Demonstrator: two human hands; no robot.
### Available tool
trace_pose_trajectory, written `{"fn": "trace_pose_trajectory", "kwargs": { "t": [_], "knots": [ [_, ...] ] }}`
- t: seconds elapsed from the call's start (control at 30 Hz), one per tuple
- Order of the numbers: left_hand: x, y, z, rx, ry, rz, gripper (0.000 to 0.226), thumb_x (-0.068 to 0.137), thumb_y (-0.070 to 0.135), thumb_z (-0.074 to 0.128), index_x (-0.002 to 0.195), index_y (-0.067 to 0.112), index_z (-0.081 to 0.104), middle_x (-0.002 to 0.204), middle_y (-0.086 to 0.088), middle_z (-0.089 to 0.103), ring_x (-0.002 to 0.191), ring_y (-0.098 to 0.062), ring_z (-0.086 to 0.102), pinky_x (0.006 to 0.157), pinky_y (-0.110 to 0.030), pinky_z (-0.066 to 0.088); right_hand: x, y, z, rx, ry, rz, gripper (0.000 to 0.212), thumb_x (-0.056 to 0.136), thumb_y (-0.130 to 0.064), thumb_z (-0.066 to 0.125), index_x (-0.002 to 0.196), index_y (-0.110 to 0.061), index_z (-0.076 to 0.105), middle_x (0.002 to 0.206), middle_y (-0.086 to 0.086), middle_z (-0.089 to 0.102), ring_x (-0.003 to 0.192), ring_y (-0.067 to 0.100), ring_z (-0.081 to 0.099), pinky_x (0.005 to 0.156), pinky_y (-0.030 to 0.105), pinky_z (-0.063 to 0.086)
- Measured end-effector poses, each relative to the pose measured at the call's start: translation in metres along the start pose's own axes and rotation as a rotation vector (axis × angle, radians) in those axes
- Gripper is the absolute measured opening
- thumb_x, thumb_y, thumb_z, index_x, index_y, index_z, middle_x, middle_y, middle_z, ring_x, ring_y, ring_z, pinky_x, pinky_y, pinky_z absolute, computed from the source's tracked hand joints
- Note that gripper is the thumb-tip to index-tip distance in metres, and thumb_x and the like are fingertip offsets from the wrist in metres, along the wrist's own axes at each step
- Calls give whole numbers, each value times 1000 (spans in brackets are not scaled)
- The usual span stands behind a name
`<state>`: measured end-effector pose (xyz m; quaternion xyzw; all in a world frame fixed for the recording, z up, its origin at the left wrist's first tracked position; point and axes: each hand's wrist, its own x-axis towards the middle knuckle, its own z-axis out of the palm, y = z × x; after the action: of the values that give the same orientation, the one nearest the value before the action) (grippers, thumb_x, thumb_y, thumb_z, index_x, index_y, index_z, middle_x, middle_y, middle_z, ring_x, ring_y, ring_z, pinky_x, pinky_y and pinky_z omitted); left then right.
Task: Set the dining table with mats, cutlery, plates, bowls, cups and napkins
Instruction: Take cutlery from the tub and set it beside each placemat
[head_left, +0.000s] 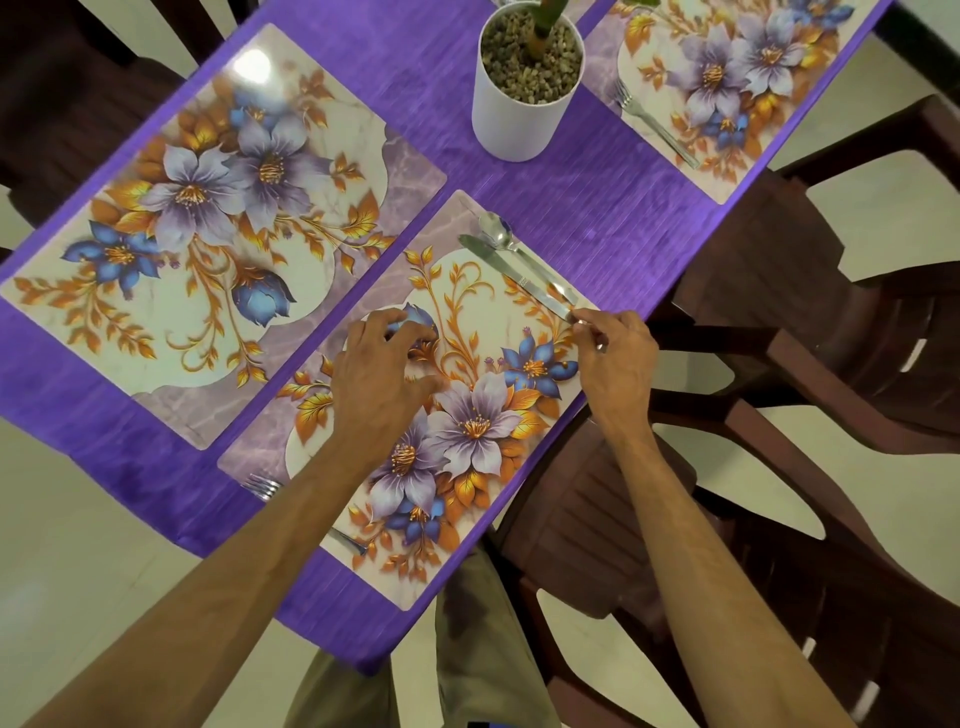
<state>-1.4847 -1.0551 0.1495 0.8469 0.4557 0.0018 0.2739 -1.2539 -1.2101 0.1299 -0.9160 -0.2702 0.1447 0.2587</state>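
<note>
Three floral place mats lie on the purple tablecloth (597, 218). On the near mat (467, 322) a knife (506, 273) and a spoon (501, 236) lie side by side along its right edge. My right hand (615, 358) pinches the knife's handle end. My left hand (384, 374) hovers over the mat's middle with fingers loosely curled, holding nothing. A fork (262, 486) lies at the mat's left edge, partly hidden by my left forearm. The left mat (208, 218) bears no cutlery. The far right mat (727, 88) has a fork (652, 124) on it.
A white pot (522, 98) filled with pebbles and a plant stem stands at the table's middle. Dark brown chairs (831, 364) stand close along the right side and another at the upper left. Pale floor tiles surround the table.
</note>
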Motion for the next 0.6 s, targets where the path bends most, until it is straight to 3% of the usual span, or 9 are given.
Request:
{"fn": "trace_pose_trajectory", "kwargs": {
  "t": [0.33, 0.5, 0.6],
  "knots": [
    [-1, -1, -1, 10, -36, 5, 56, 77, 47, 88, 127, 28, 70, 144, -4, 54, 131, -30, 46, 98, -50, 49, -3, -3, -2, 32, 0, 5, 25, 102, -27, 65, 124, -20, 74, 118, 4, 62, 107, 16, 64, 87, 35, 62],
    [-4, -6, -23, -86, -113, 97, 43, 92, 44, 76, 129, 23, 69, 143, -6, 54, 130, -30, 49, 102, -49, 48, -12, -9, -20, -37, -19, -9, 28, 104, -23, 61, 131, -19, 68, 124, 5, 64, 110, 17, 65, 87, 32, 60],
    [-24, -20, -41, -71, -103, 187, 36, 96, 38, 72, 128, 21, 68, 136, -5, 59, 127, -29, 54, 103, -50, 48, -36, -8, -41, -40, -40, 0, 28, 105, -24, 58, 130, -19, 67, 125, 5, 63, 108, 14, 64, 78, 20, 55]
  ]
}}
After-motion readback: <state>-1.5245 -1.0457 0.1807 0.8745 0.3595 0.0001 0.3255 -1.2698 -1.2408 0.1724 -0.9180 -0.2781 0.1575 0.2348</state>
